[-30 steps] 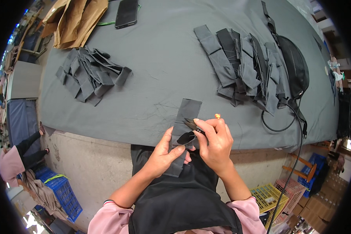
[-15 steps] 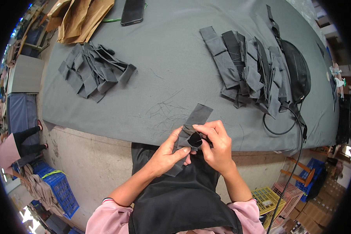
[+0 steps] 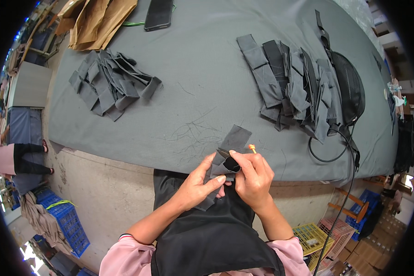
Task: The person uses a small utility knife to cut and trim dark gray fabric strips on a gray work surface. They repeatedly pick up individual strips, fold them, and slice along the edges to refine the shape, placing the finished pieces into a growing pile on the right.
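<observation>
Grey fabric strip (image 3: 232, 149) between both hands (image 3: 225, 181)

Dark grey fabric strip (image 3: 230, 152), grey table cover (image 3: 198, 83), pink sleeves (image 3: 119, 257).

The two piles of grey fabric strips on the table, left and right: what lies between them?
In the head view, only bare grey table cover with loose threads lies between the left pile and the right pile.

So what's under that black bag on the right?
The black bag lies on grey fabric strips and the grey table cover; whatever lies directly under it is hidden.
</observation>
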Tool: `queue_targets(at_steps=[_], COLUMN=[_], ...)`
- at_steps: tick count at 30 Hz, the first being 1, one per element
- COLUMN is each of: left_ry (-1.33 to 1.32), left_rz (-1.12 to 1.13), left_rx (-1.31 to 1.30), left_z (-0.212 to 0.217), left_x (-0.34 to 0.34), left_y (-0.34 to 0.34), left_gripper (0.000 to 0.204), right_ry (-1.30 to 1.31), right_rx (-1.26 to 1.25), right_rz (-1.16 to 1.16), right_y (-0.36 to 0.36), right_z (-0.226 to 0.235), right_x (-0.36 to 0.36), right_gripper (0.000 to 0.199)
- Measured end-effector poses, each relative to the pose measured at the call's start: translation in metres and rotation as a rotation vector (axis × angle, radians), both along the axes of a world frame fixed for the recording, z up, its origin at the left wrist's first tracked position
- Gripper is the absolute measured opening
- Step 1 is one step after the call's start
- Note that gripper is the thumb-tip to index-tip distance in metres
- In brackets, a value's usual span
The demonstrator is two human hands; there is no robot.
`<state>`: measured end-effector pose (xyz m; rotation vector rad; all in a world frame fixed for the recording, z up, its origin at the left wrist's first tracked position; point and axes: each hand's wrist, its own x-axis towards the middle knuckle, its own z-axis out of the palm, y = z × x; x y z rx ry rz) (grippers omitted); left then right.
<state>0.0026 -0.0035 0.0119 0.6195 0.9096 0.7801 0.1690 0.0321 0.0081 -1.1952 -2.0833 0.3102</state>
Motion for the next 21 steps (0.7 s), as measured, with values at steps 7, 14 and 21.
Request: queue_targets(at_steps=[7,14,21], left_ry=[0.032,0.019,0.027], left_rz=[-0.013,-0.011,-0.013], left_rx=[0.024,0.026,0.033], left_z=[0.0008,0.0006,0.001], left_x=[-0.0015,-0.0005,-0.0012], left_y=[-0.001,-0.0018,-0.002], left_gripper=[0.058,0.057,0.056], right_ry=[-0.031,-0.046,-0.057], right_rx=[0.139,0.157,0.056], right_rz=[-0.003,-0.006,0.011], right_y=[-0.0009,-0.0017,-0.0024], right_z=[-0.0013,0.0025,0.0053], right_x=[-0.0026,-0.0015,-0.0012], right_gripper=[0.042,0.043,0.039])
